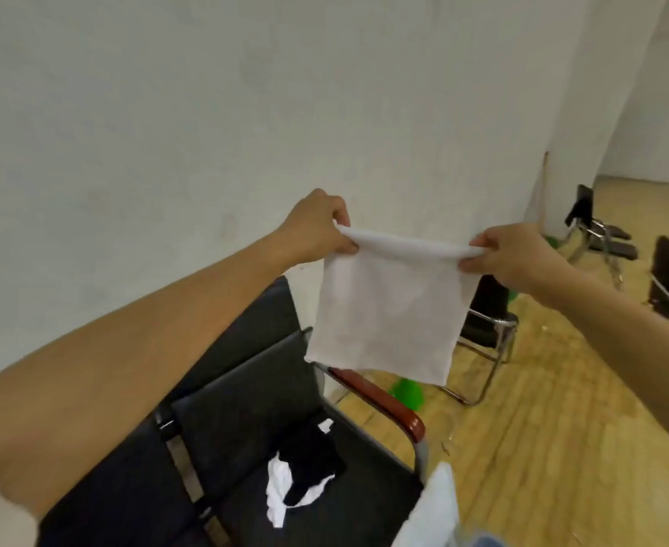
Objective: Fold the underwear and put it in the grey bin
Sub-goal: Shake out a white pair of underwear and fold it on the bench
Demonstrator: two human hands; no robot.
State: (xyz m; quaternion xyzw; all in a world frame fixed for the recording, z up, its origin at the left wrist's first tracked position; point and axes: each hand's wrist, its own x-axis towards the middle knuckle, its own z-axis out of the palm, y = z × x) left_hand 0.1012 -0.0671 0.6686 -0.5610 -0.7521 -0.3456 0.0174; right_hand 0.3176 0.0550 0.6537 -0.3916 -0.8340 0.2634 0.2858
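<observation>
The white underwear [388, 305] hangs in mid-air, stretched flat between both hands in front of the pale wall [167, 112], so the step in hand looks like the spreading-out that comes before the first fold. The left hand [317, 227] has its grip closed narrow on one top corner, thumb and curled fingers pinching the rolled upper edge; the right hand [510, 254] pinches the opposite corner the same way, and the edge between the two grips is pulled nearly taut. Below the grips the cloth drops as a smooth, roughly square sheet, its lower edge hanging free above the black chair [246, 388] and clear of its seat. On that seat, well below the left grip, lies a small heap of black and white garments [305, 467], seemingly more pieces waiting their turn. A pale fabric edge [431, 507] shows at the bottom of the view below the right grip; it may be the bin's side, but I cannot tell, and no grey bin is plainly in sight. The fold itself is not yet begun. The next move calls, I judge, for bringing the two grips together so the corners meet and the sheet halves evenly, or for lowering the cloth onto the seat to fold it flat, keeping the edges aligned, since thin cloth slips and bunches easily.
</observation>
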